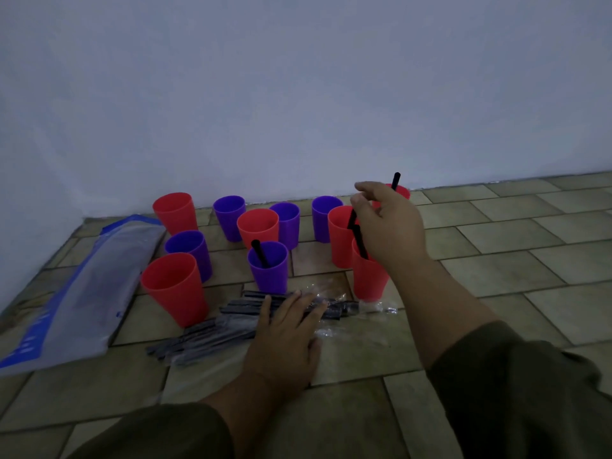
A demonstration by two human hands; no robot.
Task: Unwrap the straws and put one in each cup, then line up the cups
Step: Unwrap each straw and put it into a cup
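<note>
Your right hand (387,223) pinches a black straw (359,236) in its fingers, lower end inside the near right red cup (369,279). Your left hand (284,332) lies flat, fingers spread, on the wrapped straws (205,332) on the floor (496,276). Another straw stands in the near purple cup (269,270).

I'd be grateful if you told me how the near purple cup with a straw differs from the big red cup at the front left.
The purple cup holds a black straw leaning on its rim; the red cup is empty. The purple cup stands just beyond the wrapped straws; the red cup stands left of them, beside the plastic bag, and looks larger, being nearer. Both stand upright on the tiled floor.
</note>
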